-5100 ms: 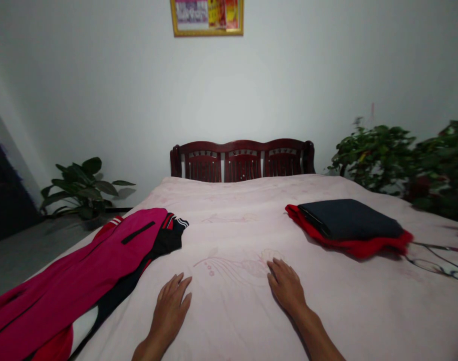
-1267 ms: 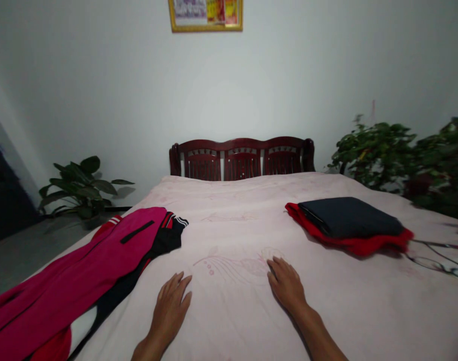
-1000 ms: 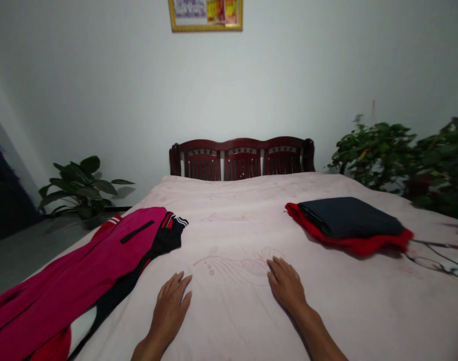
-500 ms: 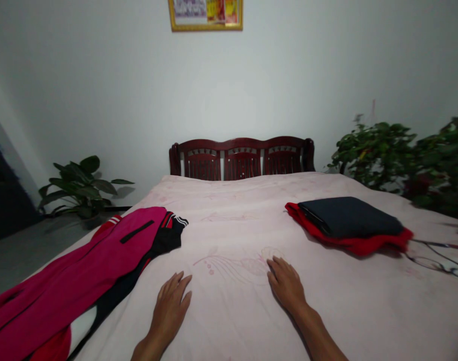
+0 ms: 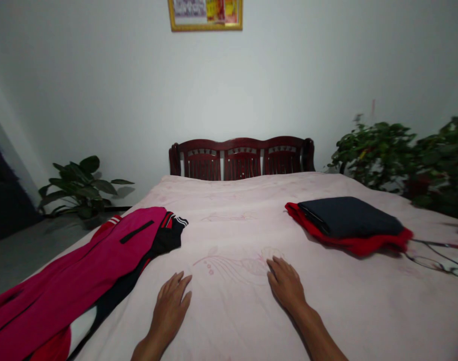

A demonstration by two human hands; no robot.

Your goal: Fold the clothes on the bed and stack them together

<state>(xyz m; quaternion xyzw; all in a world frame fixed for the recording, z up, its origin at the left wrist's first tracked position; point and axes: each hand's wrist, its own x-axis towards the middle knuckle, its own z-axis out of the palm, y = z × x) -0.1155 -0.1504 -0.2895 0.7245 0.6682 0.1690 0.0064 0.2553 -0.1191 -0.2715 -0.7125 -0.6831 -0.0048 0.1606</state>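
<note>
Palm down on the pale pink bedsheet [image 5: 229,311], my left hand [image 5: 171,303] holds nothing and its fingers are apart. My right hand [image 5: 286,282] also rests flat on the sheet, over a printed flower, with nothing in it. Left of my left hand lies a magenta jacket [image 5: 101,265] with a black pocket line and striped cuffs; darker clothing shows beneath it. To the right of my right hand are folded dark navy clothes [image 5: 353,216] stacked on a red folded garment [image 5: 359,245]. Neither hand touches the clothes.
Eyeglasses [image 5: 426,261] lie beside the folded stack, at the right. A dark red wooden headboard [image 5: 242,158] stands against the wall. Potted plants flank the bed, one at left [image 5: 78,185] and leafy ones at right [image 5: 383,155]. A gold-framed picture [image 5: 206,27] hangs above.
</note>
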